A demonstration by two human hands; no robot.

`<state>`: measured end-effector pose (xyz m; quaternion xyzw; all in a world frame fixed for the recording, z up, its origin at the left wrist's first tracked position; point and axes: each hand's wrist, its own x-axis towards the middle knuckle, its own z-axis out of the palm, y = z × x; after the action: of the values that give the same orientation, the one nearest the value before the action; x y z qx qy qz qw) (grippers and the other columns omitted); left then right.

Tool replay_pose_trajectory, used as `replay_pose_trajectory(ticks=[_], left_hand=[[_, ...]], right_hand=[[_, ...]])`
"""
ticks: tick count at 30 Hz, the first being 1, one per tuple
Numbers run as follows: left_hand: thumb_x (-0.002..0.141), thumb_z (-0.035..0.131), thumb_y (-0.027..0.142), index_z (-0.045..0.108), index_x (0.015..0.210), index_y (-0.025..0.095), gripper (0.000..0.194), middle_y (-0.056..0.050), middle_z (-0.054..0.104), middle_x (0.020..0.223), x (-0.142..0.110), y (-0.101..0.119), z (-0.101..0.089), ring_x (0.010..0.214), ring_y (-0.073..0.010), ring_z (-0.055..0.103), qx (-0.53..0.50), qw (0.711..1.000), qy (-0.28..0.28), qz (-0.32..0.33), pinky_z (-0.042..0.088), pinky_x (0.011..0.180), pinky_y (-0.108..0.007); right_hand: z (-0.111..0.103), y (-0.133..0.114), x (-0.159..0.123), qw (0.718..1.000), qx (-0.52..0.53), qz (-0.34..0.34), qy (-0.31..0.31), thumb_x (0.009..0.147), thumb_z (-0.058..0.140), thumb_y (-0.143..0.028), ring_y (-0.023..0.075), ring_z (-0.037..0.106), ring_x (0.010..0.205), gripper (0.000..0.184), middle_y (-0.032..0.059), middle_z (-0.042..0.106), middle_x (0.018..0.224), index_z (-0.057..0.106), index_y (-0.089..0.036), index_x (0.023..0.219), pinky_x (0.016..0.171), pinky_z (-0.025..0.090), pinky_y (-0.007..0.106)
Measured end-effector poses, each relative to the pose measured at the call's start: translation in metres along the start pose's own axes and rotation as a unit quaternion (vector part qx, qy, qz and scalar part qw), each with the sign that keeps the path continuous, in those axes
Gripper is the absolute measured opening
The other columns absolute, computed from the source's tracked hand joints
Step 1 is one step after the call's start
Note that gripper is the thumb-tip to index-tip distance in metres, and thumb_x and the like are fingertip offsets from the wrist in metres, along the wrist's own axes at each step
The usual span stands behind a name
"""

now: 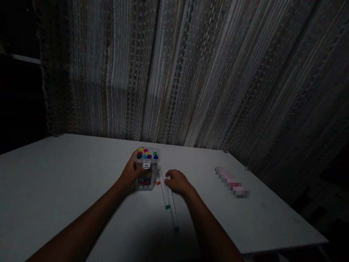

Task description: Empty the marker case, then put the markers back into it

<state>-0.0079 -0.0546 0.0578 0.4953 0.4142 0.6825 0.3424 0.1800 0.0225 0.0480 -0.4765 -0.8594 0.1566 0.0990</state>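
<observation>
My left hand (131, 173) is closed around a clear plastic marker case (146, 178), which stands upright on the white table. Through its top show several round marker ends in yellow, pink, red, black, blue, purple and green. A white latch (146, 165) faces me. To the right of the case lies a white marker with a green end (164, 193). Beside it is a white marker with a blue end (173, 213). My right hand (177, 181) curls its fingers over the far end of the blue-ended marker, hiding that end. A small orange tip (158, 183) shows beside the case.
On the right part of the white table (81, 174) lies a pixelated, pinkish long item (231, 183). A striped woven curtain (169, 72) hangs behind the table's far edge. The room is dim, and the table's right edge runs diagonally toward me.
</observation>
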Motion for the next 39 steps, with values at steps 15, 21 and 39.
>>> replay_pose_trajectory(ticks=[15, 21, 39], left_hand=[[0.058, 0.079, 0.034, 0.046, 0.112, 0.014, 0.067, -0.009, 0.066, 0.086, -0.004, -0.008, 0.000, 0.083, -0.0258, 0.064, -0.018, 0.995, -0.045, -0.089, 0.054, 0.068, -0.035], [0.059, 0.079, 0.034, 0.043, 0.119, 0.015, 0.072, -0.011, 0.066, 0.092, -0.003, -0.012, 0.000, 0.079, -0.0235, 0.065, -0.031, 0.993, -0.053, -0.097, 0.054, 0.066, -0.034], [0.059, 0.078, 0.033, 0.040, 0.113, 0.020, 0.067, -0.008, 0.062, 0.101, -0.002, -0.005, 0.002, 0.086, -0.0213, 0.062, -0.045, 0.994, -0.080, -0.067, 0.053, 0.071, -0.031]], right_hand=[[-0.003, -0.003, -0.003, 0.998, 0.019, -0.013, -0.050, 0.057, 0.063, -0.023, 0.0146, 0.056, 0.066, 0.026, 0.0025, 0.064, 0.072, 0.067, -0.017, 0.082, 0.057, 0.036, 0.022], [-0.045, -0.007, -0.005, 0.987, 0.117, 0.003, 0.107, 0.066, 0.050, -0.014, 0.0111, 0.050, 0.057, 0.013, 0.0007, 0.056, 0.057, 0.062, -0.013, 0.063, 0.054, 0.034, 0.021], [-0.126, -0.119, 0.012, 0.948, 0.002, -0.237, 0.213, 0.080, 0.048, -0.019, 0.0116, 0.051, 0.062, 0.017, 0.0013, 0.059, 0.067, 0.064, -0.013, 0.080, 0.058, 0.033, 0.021]])
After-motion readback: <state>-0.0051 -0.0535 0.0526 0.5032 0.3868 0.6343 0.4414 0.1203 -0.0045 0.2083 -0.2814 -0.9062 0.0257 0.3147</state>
